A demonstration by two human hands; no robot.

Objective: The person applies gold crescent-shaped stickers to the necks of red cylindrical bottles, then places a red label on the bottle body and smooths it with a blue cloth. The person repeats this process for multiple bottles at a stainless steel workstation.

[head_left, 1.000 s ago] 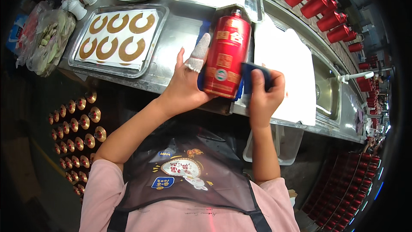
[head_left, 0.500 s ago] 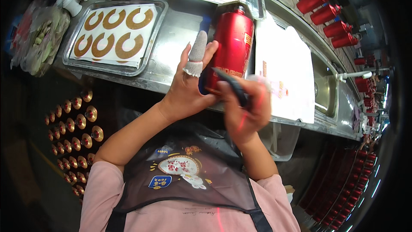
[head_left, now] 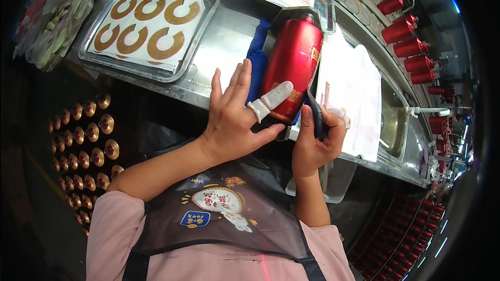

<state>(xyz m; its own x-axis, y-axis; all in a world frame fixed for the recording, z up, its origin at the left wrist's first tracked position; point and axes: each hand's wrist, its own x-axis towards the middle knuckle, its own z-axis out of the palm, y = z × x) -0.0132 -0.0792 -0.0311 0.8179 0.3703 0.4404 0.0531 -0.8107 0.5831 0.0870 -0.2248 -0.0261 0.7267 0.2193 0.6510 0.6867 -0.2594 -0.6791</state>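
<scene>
The red bottle (head_left: pixel 293 62) lies at the metal counter's (head_left: pixel 229 31) front edge, neck pointing away, blue cloth (head_left: pixel 257 75) on its left. The left hand (head_left: pixel 229 119) is spread, its covered finger against the bottle; the right hand (head_left: pixel 315 145) pinches a dark pad (head_left: pixel 315 116) beside it. Leftward sits a tray (head_left: pixel 198 42) of gold C-shapes (head_left: pixel 165 44); rightward, white sheets (head_left: pixel 359 99), then a sink (head_left: pixel 394 117).

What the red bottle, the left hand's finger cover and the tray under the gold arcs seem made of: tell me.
Red bottle: glossy, metallic-looking red finish with bright highlights; metal, glass or ceramic beneath, I can't tell.
Finger cover on the left hand: likely knitted fabric, matte off-white, with a ribbed cuff.
Tray: probably stainless steel, judging by its grey, reflective rim.
</scene>
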